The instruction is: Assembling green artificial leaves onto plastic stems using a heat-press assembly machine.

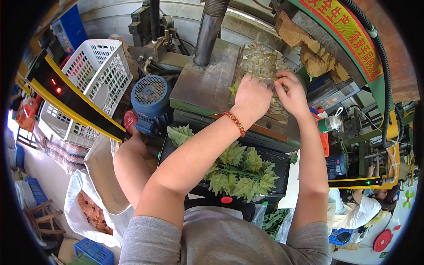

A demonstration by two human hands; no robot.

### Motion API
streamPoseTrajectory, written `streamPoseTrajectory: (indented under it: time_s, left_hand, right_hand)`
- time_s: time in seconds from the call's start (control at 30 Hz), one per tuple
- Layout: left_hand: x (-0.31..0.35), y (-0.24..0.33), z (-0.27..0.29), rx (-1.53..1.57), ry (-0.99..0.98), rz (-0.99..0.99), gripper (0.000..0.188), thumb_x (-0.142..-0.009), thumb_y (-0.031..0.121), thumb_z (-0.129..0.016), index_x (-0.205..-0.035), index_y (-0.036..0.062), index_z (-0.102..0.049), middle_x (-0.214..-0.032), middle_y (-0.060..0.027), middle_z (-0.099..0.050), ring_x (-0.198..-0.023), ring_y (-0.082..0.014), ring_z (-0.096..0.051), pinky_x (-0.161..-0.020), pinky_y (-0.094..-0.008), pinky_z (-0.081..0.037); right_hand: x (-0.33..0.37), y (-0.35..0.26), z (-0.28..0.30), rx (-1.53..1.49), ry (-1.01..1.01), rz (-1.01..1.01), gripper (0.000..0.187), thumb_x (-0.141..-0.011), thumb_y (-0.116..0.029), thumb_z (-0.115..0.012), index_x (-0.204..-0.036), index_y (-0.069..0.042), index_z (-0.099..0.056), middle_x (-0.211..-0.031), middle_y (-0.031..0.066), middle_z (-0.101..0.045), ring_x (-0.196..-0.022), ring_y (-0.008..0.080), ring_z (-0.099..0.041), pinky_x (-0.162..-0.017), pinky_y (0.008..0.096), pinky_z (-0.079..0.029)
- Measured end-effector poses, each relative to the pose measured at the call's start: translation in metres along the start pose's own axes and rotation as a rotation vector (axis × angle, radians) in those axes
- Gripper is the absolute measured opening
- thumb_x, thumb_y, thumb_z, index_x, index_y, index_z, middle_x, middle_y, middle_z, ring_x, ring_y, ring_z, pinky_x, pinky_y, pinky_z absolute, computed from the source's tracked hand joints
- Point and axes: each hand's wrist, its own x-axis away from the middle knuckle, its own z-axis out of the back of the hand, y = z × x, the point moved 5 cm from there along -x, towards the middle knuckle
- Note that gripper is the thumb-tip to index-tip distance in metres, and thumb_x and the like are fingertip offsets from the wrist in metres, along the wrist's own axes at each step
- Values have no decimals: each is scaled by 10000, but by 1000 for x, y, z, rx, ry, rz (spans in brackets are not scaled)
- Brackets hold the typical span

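Both my hands are over a shaped metal mould (261,59) on the bed of a press. My left hand (252,98), with a beaded bracelet at the wrist, is closed with its fingers curled; what they hold is hidden. My right hand (291,93) meets it at the mould's near part, thumb and fingertips pinched on something too small to make out. A bit of green artificial leaf (234,88) sticks out beside my left hand at the mould's edge. Below my forearms, sprays of green artificial leaves (247,179) lie on a black tray (282,171).
A thick steel column (210,37) rises behind the press bed (198,84). A brown ragged-edged block (304,42) hangs above right. Black-and-yellow bars (73,99) flank me. Blue motor (151,95) and white baskets (99,73) stand left. Another person (353,205) sits at lower right.
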Motion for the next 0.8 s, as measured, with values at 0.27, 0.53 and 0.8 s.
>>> streamPoseTrajectory:
  time_s: [0.27, 0.53, 0.8]
  left_hand:
    - [-2, 3, 1, -34, 43, 5, 186, -846, 202, -511, -832, 149, -688, -740, -32, -654, -741, -223, -577, -773, -340, -377]
    - [-3, 5, 0, -31, 56, 2, 165, -820, 197, -531, -822, 145, -688, -723, -35, -650, -725, -225, -570, -773, -341, -378]
    - [-4, 5, -2, -44, 69, -6, 143, -792, 188, -552, -806, 147, -689, -712, -37, -647, -712, -225, -564, -767, -340, -380]
  right_hand:
    - [11, 12, 3, -276, 85, -156, 111, -817, -6, -590, -920, 28, -614, -1115, 112, -614, -874, 219, -591, -724, 267, -503]
    - [13, 17, 1, -208, 85, -147, 71, -795, 6, -623, -864, 21, -621, -1120, 112, -599, -888, 203, -583, -710, 247, -493]
    - [11, 2, -6, 23, 205, -106, 65, -744, -17, -662, -777, 7, -611, -1074, 131, -607, -911, 266, -591, -757, 320, -492]
